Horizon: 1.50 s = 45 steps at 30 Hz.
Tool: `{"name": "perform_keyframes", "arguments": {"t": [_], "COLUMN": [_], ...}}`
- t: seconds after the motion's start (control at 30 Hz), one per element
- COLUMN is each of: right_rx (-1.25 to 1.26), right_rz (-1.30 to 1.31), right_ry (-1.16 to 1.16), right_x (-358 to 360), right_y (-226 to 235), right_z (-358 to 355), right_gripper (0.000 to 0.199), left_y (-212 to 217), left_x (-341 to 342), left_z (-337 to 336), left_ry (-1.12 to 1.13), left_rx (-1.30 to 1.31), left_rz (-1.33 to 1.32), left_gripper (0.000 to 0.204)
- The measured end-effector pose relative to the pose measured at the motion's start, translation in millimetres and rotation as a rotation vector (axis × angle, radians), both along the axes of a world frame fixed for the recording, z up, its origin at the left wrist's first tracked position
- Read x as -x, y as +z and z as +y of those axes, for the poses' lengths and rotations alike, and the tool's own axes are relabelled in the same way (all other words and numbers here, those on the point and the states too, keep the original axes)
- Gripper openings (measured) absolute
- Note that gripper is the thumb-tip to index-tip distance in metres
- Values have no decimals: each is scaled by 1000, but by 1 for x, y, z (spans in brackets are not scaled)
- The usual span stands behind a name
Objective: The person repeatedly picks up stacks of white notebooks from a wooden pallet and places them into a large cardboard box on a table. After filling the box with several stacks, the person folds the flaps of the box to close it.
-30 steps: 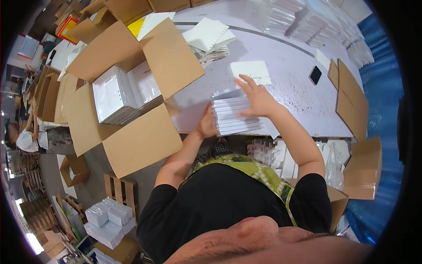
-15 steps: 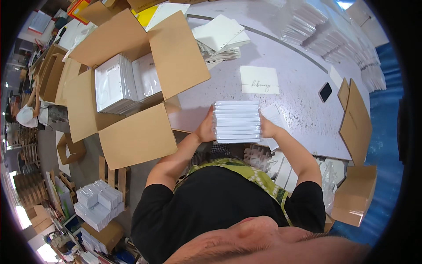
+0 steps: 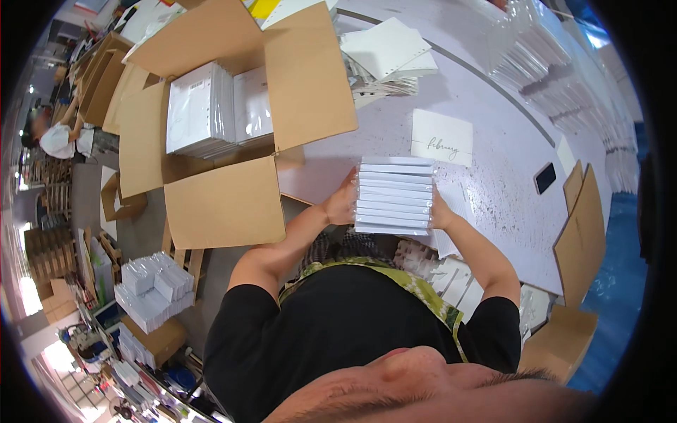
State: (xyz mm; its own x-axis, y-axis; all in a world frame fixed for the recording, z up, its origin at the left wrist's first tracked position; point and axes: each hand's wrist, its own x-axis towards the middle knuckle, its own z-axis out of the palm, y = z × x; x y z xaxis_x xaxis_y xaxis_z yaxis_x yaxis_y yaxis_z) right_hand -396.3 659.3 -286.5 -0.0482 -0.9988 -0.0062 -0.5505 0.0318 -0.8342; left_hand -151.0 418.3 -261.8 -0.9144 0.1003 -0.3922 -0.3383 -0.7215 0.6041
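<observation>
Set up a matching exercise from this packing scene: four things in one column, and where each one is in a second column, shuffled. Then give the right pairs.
Things
1. stack of white packets
2. open cardboard box
3. single white card
4. small dark phone

Places
A. lying flat on the table just beyond the stack
B. pressed between the left hand and the right hand
C. on the table far to the right, near a cardboard flap
D. to the left of the table, flaps spread, white bundles inside

Pairs: 1-B, 2-D, 3-A, 4-C

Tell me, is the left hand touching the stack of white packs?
Touching. The head view shows the left hand pressed flat against the side of the stack of white packs.
</observation>
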Motion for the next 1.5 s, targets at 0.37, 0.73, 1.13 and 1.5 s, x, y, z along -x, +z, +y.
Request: {"name": "perform_keyframes", "arguments": {"t": [0.37,0.73,1.13,1.5], "right_rx": [-379,-337,-173,-175], "right_rz": [-576,-429,-688,-967], "right_ry": [-97,-160,-274,-485], "right_x": [16,11,-65,-149], "right_y": [-18,178,349,319], "right_z": [-1,33,-156,-407], "right_gripper": [70,101,83,67], "left_y": [-2,127,339,297], "left_x": [10,-10,-68,-94], "left_z": [7,70,-100,-306], "left_ry": [99,302,211,415], "left_rx": [-311,893,555,392], "left_rz": [292,433,-32,-77], "left_gripper": [63,108,63,57]}}
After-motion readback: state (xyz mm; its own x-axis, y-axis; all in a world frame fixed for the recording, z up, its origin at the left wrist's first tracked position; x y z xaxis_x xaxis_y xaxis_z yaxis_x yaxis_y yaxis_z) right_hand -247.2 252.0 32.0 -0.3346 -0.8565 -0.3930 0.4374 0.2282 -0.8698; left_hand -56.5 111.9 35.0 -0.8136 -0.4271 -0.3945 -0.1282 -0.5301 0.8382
